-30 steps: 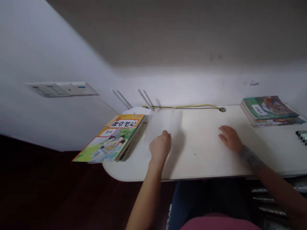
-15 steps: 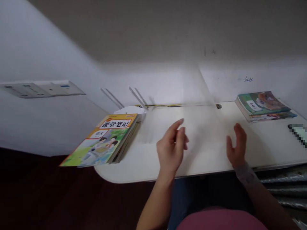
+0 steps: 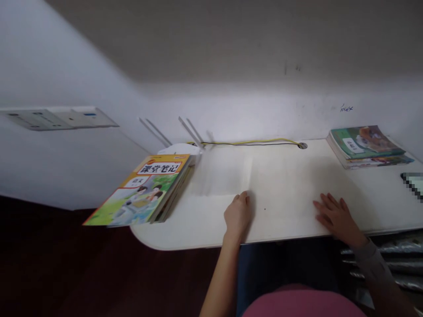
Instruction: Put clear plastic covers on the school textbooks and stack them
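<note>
A see-through plastic sheet (image 3: 221,176) lies on the white desk (image 3: 284,176), its outline faint and its right edge a pale strip. My left hand (image 3: 238,214) is closed at the lower right corner of this sheet, fingertips curled under and mostly hidden; it seems to pinch the edge. Well to the right, my right hand (image 3: 337,218) rests palm down, with its fingers spread and nothing in them. To the left of the sheet is a stack of books topped by a yellow and green workbook (image 3: 145,189).
Behind the workbook stands a white router (image 3: 180,149) with grey antennas. A yellow cable (image 3: 251,141) runs along the wall to a desk hole (image 3: 302,145). More books (image 3: 366,143) and a pixelated dark-edged device (image 3: 413,182) lie at right. Wall sockets (image 3: 62,119) are at left.
The translucent sheet that stood raised between my hands now lies flat at left. My left hand has come down and closed by its edge; my right hand has lowered onto the desk.
</note>
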### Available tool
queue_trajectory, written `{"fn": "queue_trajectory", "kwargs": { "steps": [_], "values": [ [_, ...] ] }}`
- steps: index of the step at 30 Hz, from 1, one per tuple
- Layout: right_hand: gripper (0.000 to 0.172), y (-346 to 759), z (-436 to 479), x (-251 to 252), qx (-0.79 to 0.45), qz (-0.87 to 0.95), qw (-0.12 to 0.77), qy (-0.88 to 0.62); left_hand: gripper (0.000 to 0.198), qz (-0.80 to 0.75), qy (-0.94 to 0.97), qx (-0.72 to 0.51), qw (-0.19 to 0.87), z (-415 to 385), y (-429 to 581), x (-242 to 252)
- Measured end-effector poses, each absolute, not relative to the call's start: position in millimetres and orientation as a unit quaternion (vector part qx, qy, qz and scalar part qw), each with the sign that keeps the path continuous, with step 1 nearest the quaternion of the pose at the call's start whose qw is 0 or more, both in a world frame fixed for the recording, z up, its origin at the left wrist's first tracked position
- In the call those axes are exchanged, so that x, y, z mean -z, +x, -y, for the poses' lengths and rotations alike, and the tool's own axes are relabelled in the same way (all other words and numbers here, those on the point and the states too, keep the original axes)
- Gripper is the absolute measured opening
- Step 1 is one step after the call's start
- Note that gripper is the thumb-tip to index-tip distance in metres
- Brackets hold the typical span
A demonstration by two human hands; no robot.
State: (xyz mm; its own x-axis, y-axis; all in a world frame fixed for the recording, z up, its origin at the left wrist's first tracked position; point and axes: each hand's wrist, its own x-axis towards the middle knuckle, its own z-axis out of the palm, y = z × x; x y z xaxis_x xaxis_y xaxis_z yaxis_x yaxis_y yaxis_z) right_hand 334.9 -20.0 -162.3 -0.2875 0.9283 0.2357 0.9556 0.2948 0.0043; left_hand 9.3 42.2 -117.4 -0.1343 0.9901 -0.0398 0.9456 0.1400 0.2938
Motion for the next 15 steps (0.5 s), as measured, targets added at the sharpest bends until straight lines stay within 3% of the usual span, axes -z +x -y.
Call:
{"fn": "queue_trajectory", "kwargs": {
  "steps": [3, 7, 15],
  "values": [
    [0.047, 340, 20, 166, 0.061, 0.814, 0.068, -0.574, 0.037, -0.748, 0.652, -0.080, 0.094, -42, 11, 122],
    [0.043, 340, 12, 153, 0.093, 0.813, 0.069, -0.571, 0.038, -0.724, 0.675, -0.135, 0.049, -48, -1, 118],
    [0.046, 313, -23, 130, 0.120, 0.859, 0.101, -0.487, 0.050, -0.743, 0.640, -0.166, -0.099, -93, -124, 63]
  ]
}}
